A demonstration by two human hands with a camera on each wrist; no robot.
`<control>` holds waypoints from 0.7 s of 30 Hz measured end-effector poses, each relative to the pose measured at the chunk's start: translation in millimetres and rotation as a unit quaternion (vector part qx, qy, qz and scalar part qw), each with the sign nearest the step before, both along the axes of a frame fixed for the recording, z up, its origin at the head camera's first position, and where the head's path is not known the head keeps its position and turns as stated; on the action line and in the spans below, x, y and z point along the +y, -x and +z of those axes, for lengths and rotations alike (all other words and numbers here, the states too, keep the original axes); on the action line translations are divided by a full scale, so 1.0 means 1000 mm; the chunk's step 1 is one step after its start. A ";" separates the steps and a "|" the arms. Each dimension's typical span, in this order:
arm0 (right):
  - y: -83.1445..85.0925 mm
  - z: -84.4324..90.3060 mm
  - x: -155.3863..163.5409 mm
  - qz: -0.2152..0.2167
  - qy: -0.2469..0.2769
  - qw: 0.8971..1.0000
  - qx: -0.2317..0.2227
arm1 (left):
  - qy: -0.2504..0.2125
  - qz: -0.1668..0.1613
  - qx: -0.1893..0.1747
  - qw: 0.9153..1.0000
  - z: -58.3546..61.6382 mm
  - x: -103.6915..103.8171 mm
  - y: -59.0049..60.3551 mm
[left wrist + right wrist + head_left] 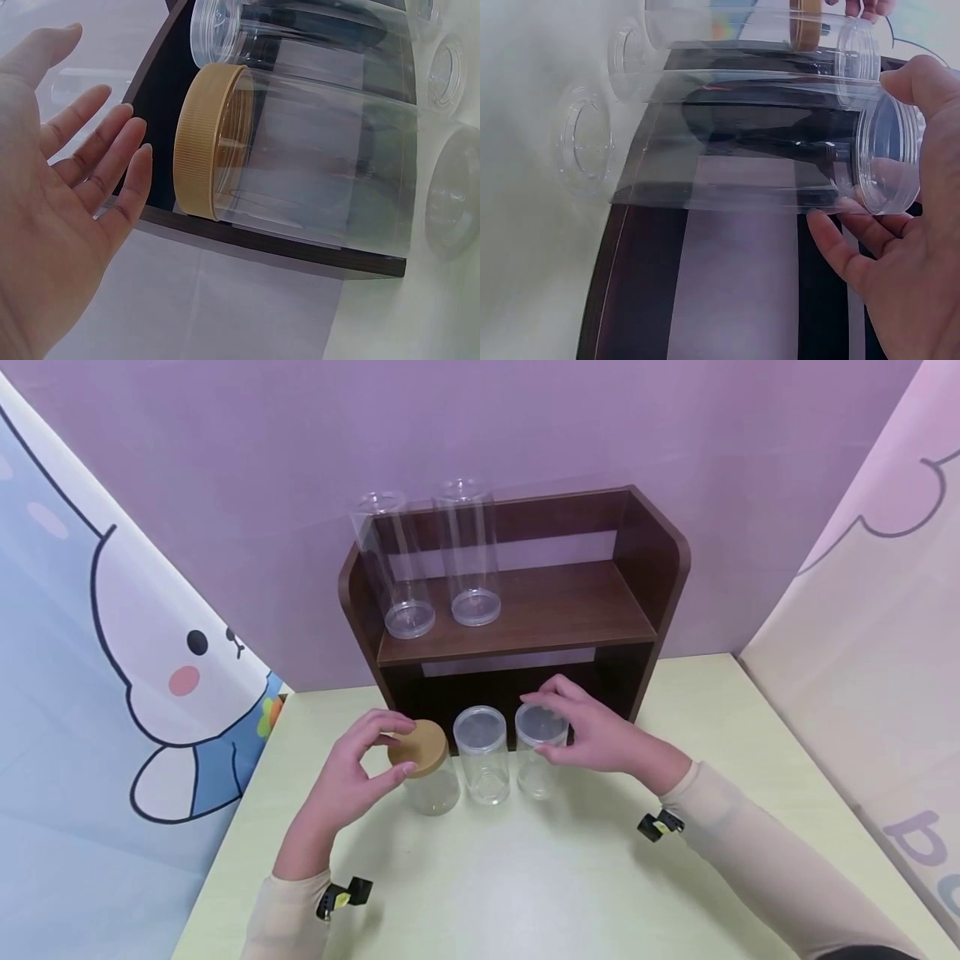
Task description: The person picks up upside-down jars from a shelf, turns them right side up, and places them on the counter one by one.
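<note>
Three short clear jars stand in a row on the pale green table, in front of a dark wooden shelf. The left jar has a tan ribbed lid, which also shows in the left wrist view. My left hand arches beside that lid with its fingers straight and just clear of it. The middle jar has a clear lid. My right hand grips the top of the right clear jar, with thumb and fingers on its rim.
Two tall clear cylinders stand upright on the left half of the shelf's upper board. Printed fabric panels close in the left and right sides, with a purple wall behind.
</note>
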State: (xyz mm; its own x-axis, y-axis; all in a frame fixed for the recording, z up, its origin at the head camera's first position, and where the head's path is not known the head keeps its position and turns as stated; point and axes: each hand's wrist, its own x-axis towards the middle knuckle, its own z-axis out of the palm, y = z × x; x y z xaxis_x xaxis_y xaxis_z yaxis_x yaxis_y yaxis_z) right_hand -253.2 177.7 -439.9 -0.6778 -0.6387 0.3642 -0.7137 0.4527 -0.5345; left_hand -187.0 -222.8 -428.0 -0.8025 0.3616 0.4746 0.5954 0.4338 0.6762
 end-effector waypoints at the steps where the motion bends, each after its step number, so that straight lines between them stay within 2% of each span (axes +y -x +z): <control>1: 0.000 -0.001 0.000 -0.001 0.003 1.000 0.000 | -0.001 -0.001 0.000 1.000 0.000 0.000 0.000; 9: 0.000 -0.013 -0.003 -0.011 0.032 0.999 0.000 | -0.001 -0.002 -0.001 1.000 -0.001 -0.001 0.000; 21: -0.003 -0.014 -0.001 -0.013 0.038 0.999 0.002 | 0.000 -0.001 -0.003 1.000 -0.001 -0.004 0.000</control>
State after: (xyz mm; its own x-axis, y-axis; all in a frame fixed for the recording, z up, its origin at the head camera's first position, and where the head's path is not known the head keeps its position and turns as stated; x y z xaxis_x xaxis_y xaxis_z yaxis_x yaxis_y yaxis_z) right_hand -250.2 176.3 -454.0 -0.6926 -0.5911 0.4135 -0.7040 0.4290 -0.5659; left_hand -187.3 -226.3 -428.8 -0.8048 0.3624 0.4700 0.5919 0.4330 0.6798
